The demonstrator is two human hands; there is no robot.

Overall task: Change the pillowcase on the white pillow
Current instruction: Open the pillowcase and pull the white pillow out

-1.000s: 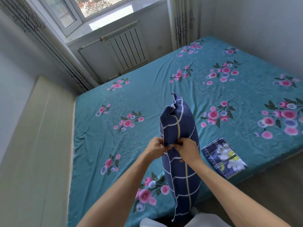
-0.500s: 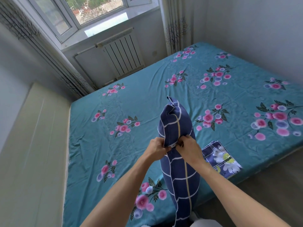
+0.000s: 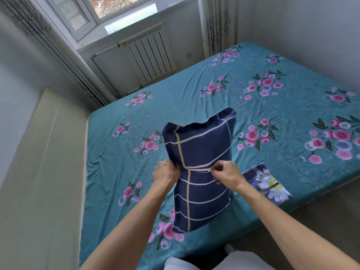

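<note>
Change: the navy checked pillow point(image 3: 202, 172) I hold above the bed's point(image 3: 272, 106) near edge now shows its broad face, not its edge.
Hands: left hand point(image 3: 165, 173) and right hand point(image 3: 228, 174) have moved apart, each pinching fabric at mid-height.
Meaning: I judge the opening is being spread for removal.

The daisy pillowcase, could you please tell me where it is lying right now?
In the head view the daisy pillowcase lies folded on the bed near its front edge, just right of the right hand and the blue pillow.

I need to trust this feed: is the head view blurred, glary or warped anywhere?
Head view: window bright, no glare on the pillow; both hands slightly soft; wide-angle bends the walls and bed edges.
</note>
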